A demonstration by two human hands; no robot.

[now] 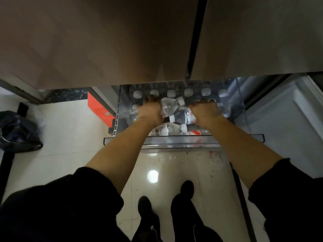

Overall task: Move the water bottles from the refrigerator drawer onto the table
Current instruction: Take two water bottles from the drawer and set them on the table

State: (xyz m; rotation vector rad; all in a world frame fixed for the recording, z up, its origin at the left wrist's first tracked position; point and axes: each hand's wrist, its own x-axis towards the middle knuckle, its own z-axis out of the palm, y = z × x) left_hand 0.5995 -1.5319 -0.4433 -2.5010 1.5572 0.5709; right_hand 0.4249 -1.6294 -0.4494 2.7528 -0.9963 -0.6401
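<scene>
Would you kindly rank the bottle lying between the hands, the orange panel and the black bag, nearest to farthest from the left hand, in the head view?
1. Bottle, in the drawer, just right of the left hand.
2. Orange panel, left of the drawer.
3. Black bag, on the floor, far left.

Dim, slightly soft wide-angle view, edges bowed, with one bright glare spot on the glossy floor (pixel 153 175).

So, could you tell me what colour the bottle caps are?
The bottle caps are white; head view.
</scene>
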